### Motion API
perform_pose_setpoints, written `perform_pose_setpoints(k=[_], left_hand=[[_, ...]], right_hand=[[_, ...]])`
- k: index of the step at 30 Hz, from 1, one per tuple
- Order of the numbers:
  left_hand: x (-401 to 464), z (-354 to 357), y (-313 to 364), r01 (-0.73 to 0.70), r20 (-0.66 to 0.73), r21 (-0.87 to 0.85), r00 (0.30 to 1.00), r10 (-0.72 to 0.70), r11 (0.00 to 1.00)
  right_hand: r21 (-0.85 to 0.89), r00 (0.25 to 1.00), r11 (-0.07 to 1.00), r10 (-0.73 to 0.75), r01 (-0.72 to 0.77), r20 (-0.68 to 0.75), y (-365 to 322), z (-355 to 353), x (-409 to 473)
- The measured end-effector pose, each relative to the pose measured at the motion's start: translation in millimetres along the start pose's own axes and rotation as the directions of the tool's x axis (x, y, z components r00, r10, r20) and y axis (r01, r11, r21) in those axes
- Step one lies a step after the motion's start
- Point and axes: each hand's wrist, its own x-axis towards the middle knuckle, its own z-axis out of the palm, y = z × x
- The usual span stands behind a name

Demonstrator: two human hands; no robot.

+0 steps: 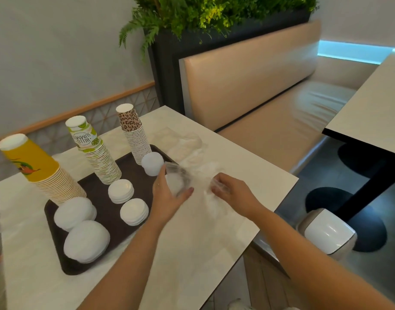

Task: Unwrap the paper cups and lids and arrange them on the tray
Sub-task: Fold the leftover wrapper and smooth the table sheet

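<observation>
Wrapped lid stack point(176, 184) sits on the table just off the tray point(98, 189) edge, my left hand point(167, 198) cupped around it; right hand point(227, 190) pinches the clear wrap point(201, 175). Risk: a hard tug topples the lids (film blurred).

Clear plastic wrap point(198, 175) motion-blurred, edges can't be traced. Lids inside it under left hand point(169, 195) half hidden, count unclear. Right hand point(230, 191) fingertips smeared, probably pinching wrap. Forearms cut off at bottom edge.
</observation>
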Motion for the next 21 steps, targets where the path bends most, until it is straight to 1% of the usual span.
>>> perform_pose_setpoints(k=[2,3,4,6,8,9,10,12,14,15,17,19,20,21], left_hand=[[11,-17,6,0.091,0.162,-0.17,0.985,-0.063,0.981],[15,-23,7,0.117,0.195,-0.243,0.978,-0.07,0.963],[19,-28,6,0.112,0.178,-0.29,0.982,-0.062,0.95],[25,-37,3,0.078,0.115,-0.351,0.993,-0.04,0.933],[30,-46,4,0.068,0.101,-0.4,0.994,-0.03,0.914],[32,-50,4,0.065,0.102,-0.432,0.995,-0.023,0.899],[33,-55,5,0.065,0.105,-0.465,0.994,-0.018,0.883],[36,-67,4,0.116,0.143,-0.553,0.989,-0.044,0.825],[38,-79,2,0.202,0.256,-0.634,0.966,-0.043,0.746],[40,-84,1,0.251,0.318,-0.636,0.947,-0.048,0.73],[39,-90,5,0.289,0.389,-0.599,0.92,-0.043,0.747],[37,-92,14,0.301,0.446,-0.572,0.895,-0.019,0.763],[35,-93,23,0.286,0.462,-0.574,0.887,0.015,0.767],[31,-93,32,0.284,0.467,-0.596,0.884,0.037,0.751]], right_hand=[[0.03,0.999,0.999,-0.037,0.037,-0.008,-11,-1,1],[0.055,0.999,0.998,-0.043,0.044,-0.007,-14,-1,3],[0.065,0.999,0.997,-0.042,0.042,0.01,-16,-2,4],[0.018,0.995,1.0,-0.016,0.014,0.102,-16,-5,6],[-0.039,0.981,0.999,0.024,-0.017,0.195,-13,-8,6],[-0.034,0.978,0.999,0.028,-0.021,0.207,-11,-9,6],[-0.019,0.98,1.0,0.027,-0.024,0.198,-9,-10,6],[-0.001,0.988,1.0,0.025,-0.026,0.154,-7,-11,7],[0.066,0.994,0.997,0.024,-0.032,0.111,-9,-15,9],[0.106,0.995,0.994,0.024,-0.034,0.096,-12,-18,12],[0.162,0.995,0.987,0.004,-0.02,0.096,-22,-24,18],[0.187,0.993,0.982,-0.031,0.01,0.113,-33,-30,26],[0.192,0.991,0.981,-0.056,0.031,0.123,-39,-33,31],[0.199,0.988,0.979,-0.077,0.049,0.133,-44,-36,35]])
